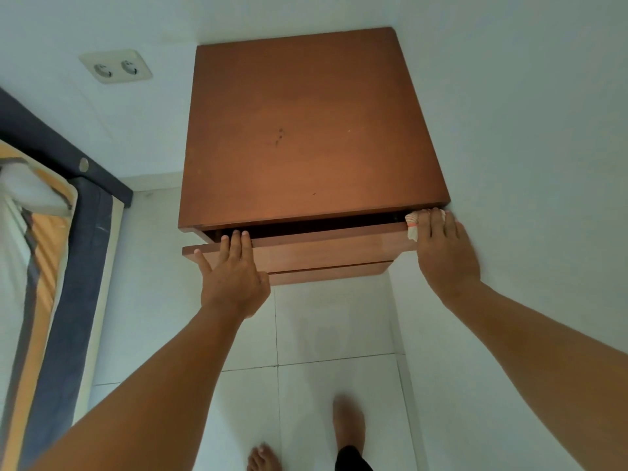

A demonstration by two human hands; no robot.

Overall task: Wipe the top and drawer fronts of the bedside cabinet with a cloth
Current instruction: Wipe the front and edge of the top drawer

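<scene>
The brown wooden bedside cabinet stands in a corner against the white walls, its top bare with a few dark specks near the middle. Its top drawer is pulled out a little, leaving a dark gap under the top. My left hand hooks its fingers over the drawer's upper edge near the left end. My right hand presses a small white and orange cloth against the drawer's right end, next to the wall; most of the cloth is hidden under the fingers. A lower drawer front shows below.
A bed with a dark frame and an orange and white mattress stands at the left. A double wall socket is left of the cabinet. The white wall runs close along the right. My bare feet stand on the white tiled floor.
</scene>
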